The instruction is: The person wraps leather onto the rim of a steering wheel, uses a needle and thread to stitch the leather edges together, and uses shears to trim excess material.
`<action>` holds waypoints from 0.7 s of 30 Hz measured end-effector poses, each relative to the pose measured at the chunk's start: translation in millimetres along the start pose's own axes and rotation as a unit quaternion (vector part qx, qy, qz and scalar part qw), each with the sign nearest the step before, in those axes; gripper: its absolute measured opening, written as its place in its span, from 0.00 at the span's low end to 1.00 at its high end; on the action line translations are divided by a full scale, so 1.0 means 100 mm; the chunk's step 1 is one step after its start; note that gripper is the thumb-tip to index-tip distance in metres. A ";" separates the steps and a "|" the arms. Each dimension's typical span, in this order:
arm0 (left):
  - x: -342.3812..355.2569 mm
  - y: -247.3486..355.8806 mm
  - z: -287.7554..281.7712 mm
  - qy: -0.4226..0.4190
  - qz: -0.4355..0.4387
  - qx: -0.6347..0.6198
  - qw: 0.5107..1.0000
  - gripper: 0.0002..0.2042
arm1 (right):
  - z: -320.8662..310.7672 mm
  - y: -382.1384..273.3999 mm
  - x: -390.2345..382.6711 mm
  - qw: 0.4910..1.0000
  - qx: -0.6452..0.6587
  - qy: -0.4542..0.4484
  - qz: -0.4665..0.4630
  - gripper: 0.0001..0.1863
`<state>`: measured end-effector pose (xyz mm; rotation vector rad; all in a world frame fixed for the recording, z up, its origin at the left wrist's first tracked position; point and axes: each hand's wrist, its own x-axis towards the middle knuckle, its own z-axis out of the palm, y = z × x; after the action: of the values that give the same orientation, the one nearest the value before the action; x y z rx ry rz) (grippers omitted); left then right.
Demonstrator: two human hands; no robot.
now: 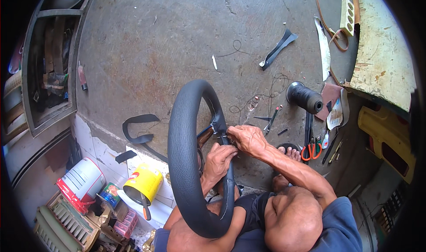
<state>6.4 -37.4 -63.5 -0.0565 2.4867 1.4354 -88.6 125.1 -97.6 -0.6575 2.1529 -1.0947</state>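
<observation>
A steering wheel (pixel 183 141) covered in black grained leather stands upright on edge, leaning against my legs. Pale stitching runs along the inner side of its rim, with a gap in the cover beside a spoke. My left hand (pixel 218 161) reaches through the ring and closes its fingers on the right part of the rim. My right hand (pixel 246 139) is bent into a pinch at the same rim, just above the left fingertips. Something thin and pale shows at its fingertips, too small to name.
A black thread spool (pixel 304 97) lies right of the wheel, with orange-handled scissors (pixel 312 150) below it. Black leather scraps (pixel 278 49) and loose thread lie on the concrete floor (pixel 146 52). At left stand a yellow can (pixel 144 184) and a white bucket (pixel 82 183); a power strip (pixel 347 17) is upper right.
</observation>
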 end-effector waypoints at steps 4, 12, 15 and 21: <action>0.02 0.06 -0.02 -0.010 -0.014 -0.003 1.000 0.05 | -0.12 0.01 -0.03 1.000 0.003 0.017 0.023 0.07; 0.00 0.01 0.02 -0.005 -0.007 0.007 1.000 0.06 | -0.01 0.05 0.00 0.998 0.032 0.014 -0.053 0.11; -0.01 0.00 0.02 -0.011 -0.006 0.018 1.000 0.06 | 0.07 -0.07 0.08 1.000 0.016 -0.017 -0.014 0.08; -0.11 -0.07 0.00 -0.021 -0.022 0.050 0.998 0.07 | -0.20 -0.38 0.03 0.976 -0.142 0.058 -0.154 0.08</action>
<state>18.3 -41.8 -66.9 -0.0605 2.5024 1.2809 -99.1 113.5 -57.3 -1.1145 2.3888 -1.0062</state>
